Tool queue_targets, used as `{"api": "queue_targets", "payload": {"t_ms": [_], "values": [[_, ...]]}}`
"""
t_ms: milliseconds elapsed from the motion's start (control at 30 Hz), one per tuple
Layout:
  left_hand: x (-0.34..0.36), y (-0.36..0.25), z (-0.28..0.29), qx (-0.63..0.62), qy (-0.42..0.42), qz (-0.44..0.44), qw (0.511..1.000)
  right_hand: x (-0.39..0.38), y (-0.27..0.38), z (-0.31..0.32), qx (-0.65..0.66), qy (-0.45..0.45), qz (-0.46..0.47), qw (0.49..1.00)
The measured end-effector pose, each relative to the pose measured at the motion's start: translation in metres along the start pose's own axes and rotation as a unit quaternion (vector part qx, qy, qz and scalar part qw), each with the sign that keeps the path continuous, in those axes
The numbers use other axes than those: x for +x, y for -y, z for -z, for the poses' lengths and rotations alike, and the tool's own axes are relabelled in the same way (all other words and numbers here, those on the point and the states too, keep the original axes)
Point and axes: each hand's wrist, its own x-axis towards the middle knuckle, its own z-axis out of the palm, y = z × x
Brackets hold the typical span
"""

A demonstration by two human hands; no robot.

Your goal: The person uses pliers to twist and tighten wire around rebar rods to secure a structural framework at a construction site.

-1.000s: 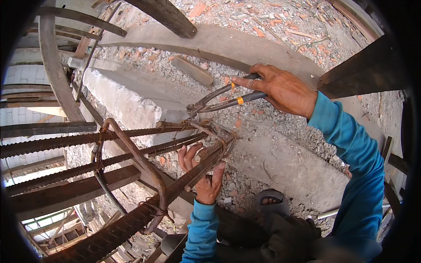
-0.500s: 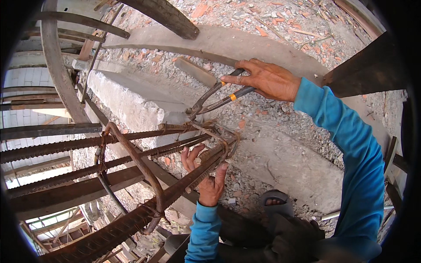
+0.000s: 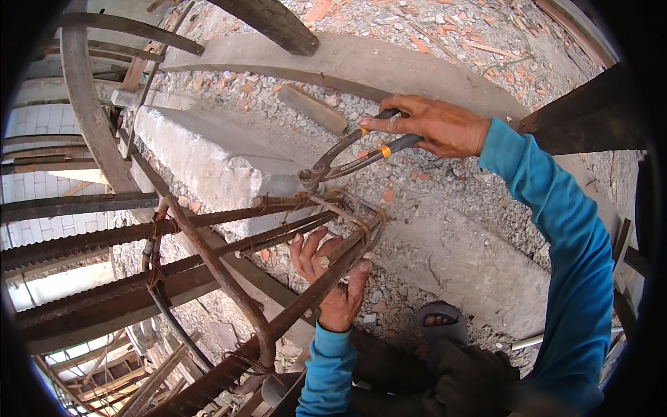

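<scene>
My right hand [image 3: 445, 128] is closed on the handles of long steel nippers [image 3: 353, 167], whose jaws sit at the tied end of a rusty rebar cage [image 3: 292, 309], around a short piece of bent bar there. My left hand [image 3: 337, 302] is under that end, fingers curled round the bars and thumb against the near one. A bent rusty stirrup [image 3: 222, 274] is wired across the bars farther left. Whether the jaws are biting on wire or bar is too small to tell.
A pale concrete block [image 3: 187, 149] lies behind the cage. Wooden posts [image 3: 260, 21] stand at upper centre and right [image 3: 580, 111]. Grey planks [image 3: 104, 139] and dark beams cross the left. Rubble [image 3: 479, 42] with brick bits covers the ground, and my sandalled foot [image 3: 445, 323] is below.
My right hand with the nippers moved up and left, then slightly back right. My left hand shifted slightly right along with the cage's end. The jaws remain at the tied end.
</scene>
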Motion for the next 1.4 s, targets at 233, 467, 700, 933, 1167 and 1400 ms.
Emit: {"api": "queue_targets", "payload": {"t_ms": [233,467,700,933,1167,1400], "values": [[0.015,-0.027,0.021,-0.034,0.045,0.049,0.997,0.004,-0.003,-0.002,0.015,0.017,0.019,1.000],[0.022,-0.032,0.032,-0.046,0.069,0.070,0.994,0.002,-0.011,-0.009,0.065,0.078,0.008,0.995],[0.040,-0.033,0.031,-0.128,0.089,0.145,0.977,0.002,-0.011,-0.008,0.097,0.097,0.009,0.990],[0.034,-0.030,0.016,-0.164,0.055,0.121,0.977,0.013,-0.010,0.004,0.034,0.096,0.021,0.995],[0.033,-0.024,0.011,-0.141,0.043,0.095,0.984,0.010,-0.005,0.010,-0.132,-0.012,0.045,0.990],[0.011,-0.014,0.009,-0.101,-0.021,0.048,0.993,-0.052,0.091,-0.054,0.356,0.131,-0.273,0.884]]}}
